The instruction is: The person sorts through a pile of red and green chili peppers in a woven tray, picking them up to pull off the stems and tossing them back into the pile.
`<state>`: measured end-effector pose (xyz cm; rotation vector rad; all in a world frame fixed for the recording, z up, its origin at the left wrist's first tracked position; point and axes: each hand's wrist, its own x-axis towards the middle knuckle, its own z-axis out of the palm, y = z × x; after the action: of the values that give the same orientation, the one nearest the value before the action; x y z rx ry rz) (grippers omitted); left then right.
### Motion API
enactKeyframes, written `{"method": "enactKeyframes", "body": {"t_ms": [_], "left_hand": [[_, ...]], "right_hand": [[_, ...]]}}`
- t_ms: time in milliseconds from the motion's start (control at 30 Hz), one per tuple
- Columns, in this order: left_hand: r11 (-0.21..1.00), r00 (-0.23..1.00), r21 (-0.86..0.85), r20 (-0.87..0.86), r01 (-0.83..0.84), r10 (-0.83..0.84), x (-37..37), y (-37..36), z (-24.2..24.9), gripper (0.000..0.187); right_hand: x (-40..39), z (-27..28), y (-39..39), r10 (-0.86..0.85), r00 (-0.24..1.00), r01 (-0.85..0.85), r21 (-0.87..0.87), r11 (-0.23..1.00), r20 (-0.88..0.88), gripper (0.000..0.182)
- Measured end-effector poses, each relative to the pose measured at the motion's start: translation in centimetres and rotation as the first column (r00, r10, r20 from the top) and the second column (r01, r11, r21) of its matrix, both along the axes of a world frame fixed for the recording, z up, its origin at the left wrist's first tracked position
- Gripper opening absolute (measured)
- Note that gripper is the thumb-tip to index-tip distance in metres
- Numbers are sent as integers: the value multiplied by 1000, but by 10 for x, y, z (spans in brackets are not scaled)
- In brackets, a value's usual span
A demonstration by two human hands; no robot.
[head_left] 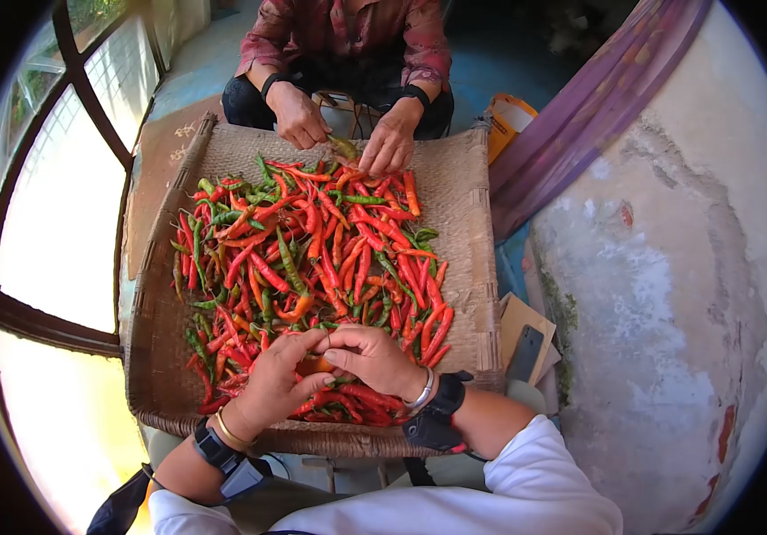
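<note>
Both my hands meet over the near part of a pile of red and green chili peppers on a woven tray. An orange pepper lies between them. My left hand has its fingers curled round this pepper. With thumb and forefinger together, my right hand pinches at the pepper's stem end, close to the left fingertips. A gold bangle and a black device are on my left wrist, a silver bangle and a black strap on my right.
Across the tray, a person in a red patterned shirt holds a greenish pepper over the far edge. Windows stand at left, a purple curtain and wall at right. A phone lies on cardboard beside the tray.
</note>
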<state>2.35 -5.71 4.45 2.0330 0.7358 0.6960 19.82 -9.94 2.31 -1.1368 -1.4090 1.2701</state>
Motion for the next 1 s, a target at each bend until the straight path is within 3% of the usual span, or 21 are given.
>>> {"method": "enactKeyframes", "body": {"t_ms": [33,67,300,367,400,467,533,567,633,700,767,833,867,967,1000], "left_hand": [[997,991,82,-137,8,3,0,1,0,41],[979,982,195,-190,60,-22,-2,4,2,40],[931,953,317,-292,179,-84,-4,11,13,37],[916,968,366,-239,163,-76,-4,12,12,34],[916,968,366,-239,163,-76,-5,10,8,34],[979,983,170,-161,116,-89,-7,6,-2,33],[970,981,188,-151,153,-126,-7,6,-2,34],[960,977,205,-142,189,-161,-7,7,-2,35],[952,965,216,-199,215,-173,-7,7,-2,33],[944,950,227,-253,240,-180,-7,8,0,32],[903,976,417,-220,107,-14,-5,13,4,29],[892,971,448,-232,55,56,-6,18,5,27],[907,980,420,-183,4,81,-8,20,2,26],[964,989,253,-102,-80,109,-12,17,9,16],[997,998,-58,-42,-43,40,-11,13,20,10]], "right_hand": [[0,2,-2,-52,971,-21,-296,955,-235,17],[1,0,-2,-48,972,-15,-268,963,-228,18],[9,2,1,-136,950,8,-411,912,-283,18],[12,-5,3,-212,834,-51,-453,890,-510,19],[12,-6,3,-211,793,-100,-465,880,-571,17],[9,-7,1,-180,783,-168,-481,861,-595,18],[5,-9,-2,-120,753,-303,-503,809,-647,22],[3,-10,-3,-121,753,-302,-503,810,-647,22],[0,-11,-4,-48,886,-235,-535,811,-462,22],[7,-9,0,-55,896,-215,-538,815,-440,19],[23,-10,8,-126,917,-112,-547,830,-378,15],[41,-3,16,-205,921,-10,-545,838,-332,14],[51,-2,20,-218,892,-13,-505,863,-396,17],[63,9,30,-364,591,193,-312,930,-720,20],[68,0,31,-427,527,264,-336,904,-735,27]]}}
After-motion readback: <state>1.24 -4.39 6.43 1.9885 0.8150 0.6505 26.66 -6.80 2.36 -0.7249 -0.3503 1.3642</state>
